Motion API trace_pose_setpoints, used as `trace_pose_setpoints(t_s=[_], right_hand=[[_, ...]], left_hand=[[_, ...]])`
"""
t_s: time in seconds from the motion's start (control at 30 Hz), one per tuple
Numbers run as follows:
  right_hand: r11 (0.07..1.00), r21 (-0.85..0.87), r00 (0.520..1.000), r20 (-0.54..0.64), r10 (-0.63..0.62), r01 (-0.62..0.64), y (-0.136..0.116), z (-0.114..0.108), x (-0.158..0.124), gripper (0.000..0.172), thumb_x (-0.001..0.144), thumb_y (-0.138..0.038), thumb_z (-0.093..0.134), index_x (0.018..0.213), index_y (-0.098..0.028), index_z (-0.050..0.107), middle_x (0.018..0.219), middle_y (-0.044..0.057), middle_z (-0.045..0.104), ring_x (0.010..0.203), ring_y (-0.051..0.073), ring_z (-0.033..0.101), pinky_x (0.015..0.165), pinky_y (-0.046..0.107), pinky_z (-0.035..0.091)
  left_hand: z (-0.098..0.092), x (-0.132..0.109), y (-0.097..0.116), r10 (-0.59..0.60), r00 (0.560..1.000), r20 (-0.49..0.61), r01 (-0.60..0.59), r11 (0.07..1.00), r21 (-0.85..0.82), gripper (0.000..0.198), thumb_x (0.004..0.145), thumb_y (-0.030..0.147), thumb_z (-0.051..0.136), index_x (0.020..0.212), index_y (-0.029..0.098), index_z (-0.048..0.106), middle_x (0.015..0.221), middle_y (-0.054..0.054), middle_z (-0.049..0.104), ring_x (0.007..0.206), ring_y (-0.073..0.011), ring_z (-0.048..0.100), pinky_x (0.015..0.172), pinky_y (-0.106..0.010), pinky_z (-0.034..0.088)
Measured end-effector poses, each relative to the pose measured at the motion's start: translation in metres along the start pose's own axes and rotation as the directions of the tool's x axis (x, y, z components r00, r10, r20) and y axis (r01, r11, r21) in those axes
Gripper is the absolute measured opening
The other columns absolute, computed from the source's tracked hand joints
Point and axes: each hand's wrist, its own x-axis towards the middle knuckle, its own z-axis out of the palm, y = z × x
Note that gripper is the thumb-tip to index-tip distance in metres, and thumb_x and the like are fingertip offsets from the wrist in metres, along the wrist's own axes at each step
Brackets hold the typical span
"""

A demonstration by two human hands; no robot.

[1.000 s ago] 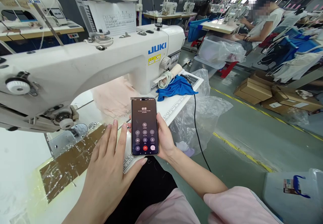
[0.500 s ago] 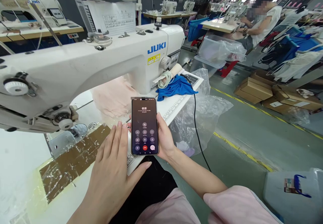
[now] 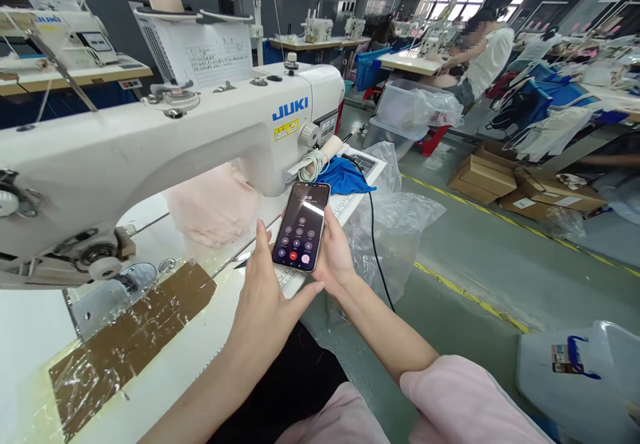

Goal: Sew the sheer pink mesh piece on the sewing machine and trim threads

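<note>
A smartphone [image 3: 300, 231] with a dark call screen and a red hang-up button lies tilted in my right hand [image 3: 336, 252], whose fingers wrap behind its right edge. My left hand [image 3: 270, 291] is just left of the phone, thumb spread away from the fingers, holding nothing. Whether its fingertips touch the phone's edge I cannot tell. Both hands are over the front edge of a white sewing machine [image 3: 220, 127] table. Behind the phone, pale pink fabric [image 3: 213, 204] lies under the machine's arm. Scissor-like metal tips [image 3: 243, 257] show beside my left fingers.
Blue cloth [image 3: 345, 176] and a coiled pale cord [image 3: 313, 165] lie by the machine's base. A black cable [image 3: 376, 244] and a clear plastic bag [image 3: 400, 231] hang off the table's right end. Cardboard boxes [image 3: 483, 179] and a lidded bin [image 3: 575, 371] stand right. A person [image 3: 480, 57] sits further back.
The phone has moved up and away and is now tilted to the right. My left hand has shifted right and turned more on edge. The camera view has swung slightly right.
</note>
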Motion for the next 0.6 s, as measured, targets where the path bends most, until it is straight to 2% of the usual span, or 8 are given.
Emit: trace_pose_setpoints(t_s=[0.1,0.23,0.43,0.6], right_hand=[[0.999,0.013,0.999,0.001,0.042,-0.042,-0.008,-0.001,0.007,0.048,0.1,-0.048,0.032,0.124,-0.017,0.06,0.093,0.006,0.075,0.087,0.022,0.071,0.088,0.038,0.056],[0.997,0.008,0.997,0.023,0.079,-0.079,-0.016,-0.003,0.013,0.051,0.1,-0.05,0.033,0.123,-0.014,0.06,0.091,0.007,0.075,0.085,0.023,0.072,0.087,0.04,0.056],[0.992,-0.019,0.989,0.08,0.124,-0.122,-0.026,-0.008,0.022,0.055,0.101,-0.051,0.029,0.121,-0.013,0.062,0.093,0.009,0.075,0.091,0.025,0.071,0.091,0.044,0.055],[0.993,-0.05,0.985,0.137,0.11,-0.104,-0.031,-0.019,0.012,0.044,0.102,-0.038,0.031,0.122,-0.013,0.061,0.105,0.01,0.074,0.103,0.023,0.068,0.099,0.044,0.051]], left_hand=[[0.011,0.017,0.0,-0.011,1.0,-0.018,0.011,1.0,-0.013,0.11,0.076,0.047,0.068,0.155,0.018,-0.002,0.151,-0.019,0.038,0.137,-0.0343,0.039,0.105,-0.052,0.04],[0.018,0.033,0.003,0.011,1.0,-0.024,-0.009,0.997,0.071,0.104,0.078,0.048,0.066,0.155,0.015,0.004,0.143,-0.019,0.047,0.131,-0.0367,0.043,0.103,-0.054,0.038],[0.018,0.048,0.016,-0.047,0.997,-0.068,0.056,0.988,0.144,0.099,0.076,0.042,0.067,0.152,0.007,0.014,0.133,-0.021,0.054,0.125,-0.0364,0.049,0.102,-0.051,0.038],[0.017,0.056,0.022,-0.069,0.996,-0.053,0.08,0.968,0.238,0.098,0.076,0.04,0.068,0.152,0.008,0.014,0.129,-0.02,0.058,0.122,-0.0362,0.051,0.099,-0.048,0.039]])
